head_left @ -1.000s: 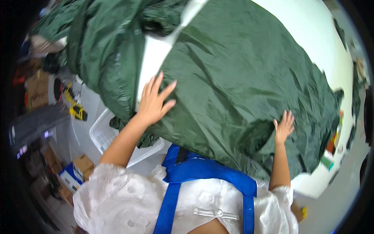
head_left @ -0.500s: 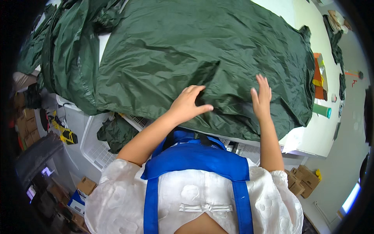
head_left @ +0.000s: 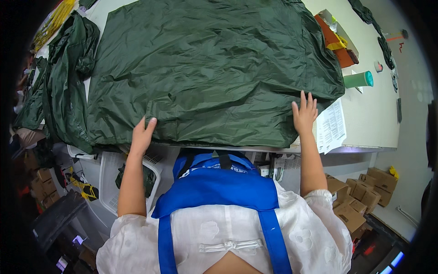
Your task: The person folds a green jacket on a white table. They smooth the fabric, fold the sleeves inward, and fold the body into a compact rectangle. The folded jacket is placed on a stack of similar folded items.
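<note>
A large dark green sheet of thin, shiny fabric (head_left: pixel 205 68) lies wrinkled across the white table in front of me. Near its front edge on the left, my left hand (head_left: pixel 143 133) pinches a small fold between thumb and fingers; part of the grip is hidden by the hand itself. My right hand (head_left: pixel 305 113) rests on the fabric's front right corner, palm down with fingers spread. Another bunched green fabric piece (head_left: pixel 68 91) hangs over the table's left side.
Right of the fabric are a printed paper sheet (head_left: pixel 331 126), a green cylinder (head_left: pixel 359 80) and an orange box (head_left: pixel 335 41) with yellow inside. A white plastic basket (head_left: pixel 106 182) stands below the table's front edge; cardboard boxes (head_left: pixel 365 194) are stacked at lower right.
My left hand has moved left, from the middle to the fabric's front left part. The raised fold in the middle has flattened. More of the paper now shows past the fabric's right edge.
</note>
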Available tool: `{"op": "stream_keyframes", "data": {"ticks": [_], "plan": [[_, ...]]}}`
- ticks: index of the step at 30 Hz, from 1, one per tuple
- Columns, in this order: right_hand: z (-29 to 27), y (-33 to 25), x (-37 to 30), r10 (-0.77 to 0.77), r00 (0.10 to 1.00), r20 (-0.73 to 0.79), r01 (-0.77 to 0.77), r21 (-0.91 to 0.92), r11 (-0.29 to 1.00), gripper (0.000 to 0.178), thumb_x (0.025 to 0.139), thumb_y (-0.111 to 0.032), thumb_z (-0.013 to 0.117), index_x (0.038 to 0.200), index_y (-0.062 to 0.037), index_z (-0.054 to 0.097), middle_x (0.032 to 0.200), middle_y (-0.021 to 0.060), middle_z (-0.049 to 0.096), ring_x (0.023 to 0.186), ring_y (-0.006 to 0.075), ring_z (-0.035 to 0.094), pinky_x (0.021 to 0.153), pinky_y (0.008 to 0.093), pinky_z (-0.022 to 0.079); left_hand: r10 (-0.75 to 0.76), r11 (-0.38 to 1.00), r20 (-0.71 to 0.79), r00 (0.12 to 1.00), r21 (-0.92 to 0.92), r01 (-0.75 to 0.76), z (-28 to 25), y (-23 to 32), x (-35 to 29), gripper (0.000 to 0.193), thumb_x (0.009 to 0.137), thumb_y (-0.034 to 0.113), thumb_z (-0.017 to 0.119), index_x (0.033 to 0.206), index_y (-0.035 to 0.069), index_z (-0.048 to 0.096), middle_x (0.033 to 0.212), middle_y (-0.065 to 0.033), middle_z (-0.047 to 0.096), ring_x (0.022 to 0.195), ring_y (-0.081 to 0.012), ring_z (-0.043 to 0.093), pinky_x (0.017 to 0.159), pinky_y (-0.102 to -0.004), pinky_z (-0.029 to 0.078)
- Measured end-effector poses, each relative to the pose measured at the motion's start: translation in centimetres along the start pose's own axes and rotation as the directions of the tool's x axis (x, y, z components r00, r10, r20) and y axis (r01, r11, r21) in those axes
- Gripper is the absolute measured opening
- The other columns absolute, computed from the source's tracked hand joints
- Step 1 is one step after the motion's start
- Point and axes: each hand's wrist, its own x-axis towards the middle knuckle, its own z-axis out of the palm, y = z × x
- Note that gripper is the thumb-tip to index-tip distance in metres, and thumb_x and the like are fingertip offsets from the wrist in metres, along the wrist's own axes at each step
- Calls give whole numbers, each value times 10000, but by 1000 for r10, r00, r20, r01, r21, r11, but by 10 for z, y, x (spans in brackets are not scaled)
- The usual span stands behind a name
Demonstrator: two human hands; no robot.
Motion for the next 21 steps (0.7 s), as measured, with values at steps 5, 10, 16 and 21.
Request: {"op": "stream_keyframes", "data": {"ticks": [5, 10, 16, 21], "plan": [[40, 61, 62, 189, 964, 186, -165, -137, 977, 689, 915, -590, 343, 1472, -207, 209, 1546, 39, 146, 1375, 454, 130, 1057, 647, 112, 201, 878, -260, 944, 476, -56, 17, -10, 16, 522, 923, 258, 517, 1419, 233, 356, 1053, -262, 622, 983, -384, 614, 833, -396, 466], [18, 41, 50, 61, 996, 64, -64, 45, 997, 669, 908, -473, 472, 1466, -192, 231, 1537, 147, 113, 1382, 418, 152, 1048, 642, 148, 111, 867, -348, 931, 491, 80, 29, -8, 18, 660, 902, 211, 547, 1468, 173, 211, 1185, -246, 539, 1059, -410, 533, 888, -435, 429], [-12, -2, -25, -306, 897, 320, 332, -29, 943, 647, 878, -425, 535, 1443, -209, 306, 1531, 92, 177, 1395, 383, 141, 1072, 619, 99, 260, 929, -367, 893, 346, -128, 35, 20, 44, 474, 834, 171, 642, 1291, 175, 514, 1051, -153, 538, 967, -306, 546, 865, -367, 442], [1, -3, -28, -295, 885, 359, 331, -40, 943, 621, 891, -421, 511, 1436, -196, 317, 1531, 85, 180, 1393, 383, 142, 1082, 599, 106, 99, 946, -311, 945, 324, 8, 31, -9, 82, 377, 806, 137, 663, 1177, 149, 599, 975, -118, 534, 917, -282, 549, 821, -347, 456]]}}
